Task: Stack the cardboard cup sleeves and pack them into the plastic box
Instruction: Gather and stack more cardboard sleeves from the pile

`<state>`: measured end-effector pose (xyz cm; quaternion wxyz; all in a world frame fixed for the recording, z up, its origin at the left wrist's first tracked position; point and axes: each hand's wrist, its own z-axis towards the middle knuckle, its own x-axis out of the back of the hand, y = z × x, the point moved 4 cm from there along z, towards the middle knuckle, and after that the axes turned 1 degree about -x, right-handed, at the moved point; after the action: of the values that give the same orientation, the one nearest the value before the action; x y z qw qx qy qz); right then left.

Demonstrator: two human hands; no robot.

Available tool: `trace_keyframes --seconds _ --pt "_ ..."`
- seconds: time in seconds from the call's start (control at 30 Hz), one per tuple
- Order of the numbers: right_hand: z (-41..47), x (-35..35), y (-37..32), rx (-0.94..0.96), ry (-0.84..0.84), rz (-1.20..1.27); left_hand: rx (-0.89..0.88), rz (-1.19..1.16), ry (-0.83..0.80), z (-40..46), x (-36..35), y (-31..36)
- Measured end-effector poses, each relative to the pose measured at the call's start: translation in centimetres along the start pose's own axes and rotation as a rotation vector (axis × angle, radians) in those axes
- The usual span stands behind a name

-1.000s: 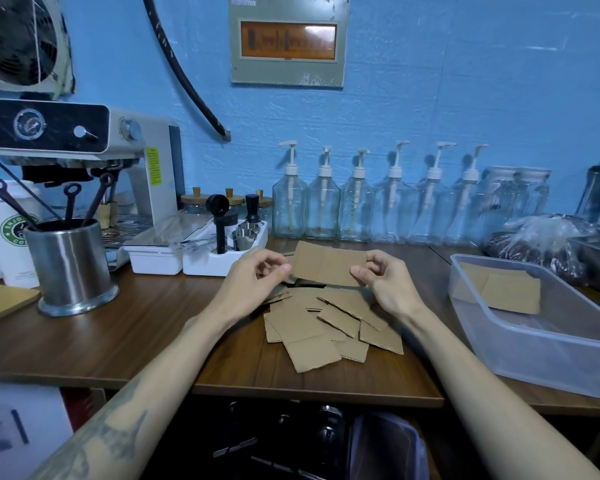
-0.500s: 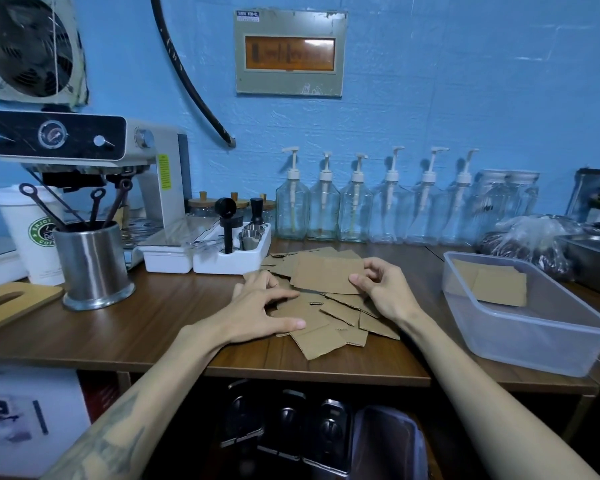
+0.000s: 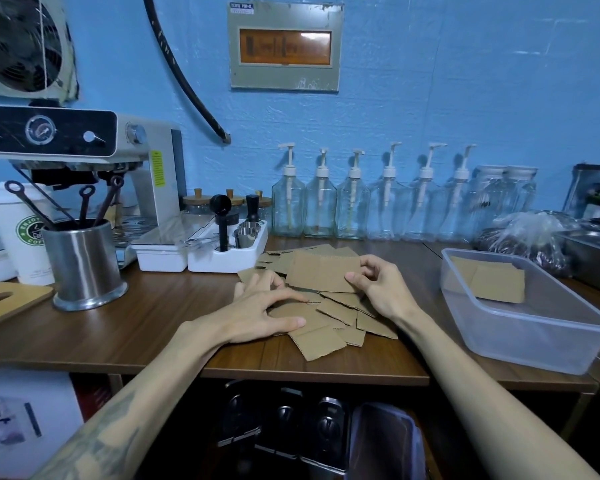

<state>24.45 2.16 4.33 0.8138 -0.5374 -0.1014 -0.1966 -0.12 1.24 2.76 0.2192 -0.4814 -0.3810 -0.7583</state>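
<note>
- Right hand [image 3: 383, 289] pinches a small stack [image 3: 323, 273] of sleeves, raised clear of the pile [image 3: 329, 323].
- Left hand [image 3: 260, 315], fingers spread, presses the pile, likely picking the next sleeve.
- Box [image 3: 520, 344] right of the pile holds sleeves.

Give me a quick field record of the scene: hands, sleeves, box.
left hand: fingers spread, resting on the loose sleeves
right hand: pinches a held sleeve stack by its right edge
loose sleeves: scattered flat on the wooden counter
plastic box: to the right, open, some packed sleeves inside
</note>
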Motion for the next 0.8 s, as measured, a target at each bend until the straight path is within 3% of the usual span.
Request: trace_keyframes --seconds 0.17,0.47,0.53,0.8 --pt "0.0 0.0 0.1 0.001 -0.004 0.018 -0.006 -0.087 0.106 -0.5 0.6 0.3" --pt "-0.2 -0.1 -0.4 0.022 -0.017 0.058 0.075 -0.591 0.266 -1.0 2.4 0.8" --pt "0.0 0.0 -0.2 0.022 -0.015 0.057 0.074 -0.6 0.293 -0.9 2.6 1.0" --pt "0.1 -0.2 0.1 0.041 -0.037 0.033 0.074 -0.631 0.139 -1.3 1.7 0.3"
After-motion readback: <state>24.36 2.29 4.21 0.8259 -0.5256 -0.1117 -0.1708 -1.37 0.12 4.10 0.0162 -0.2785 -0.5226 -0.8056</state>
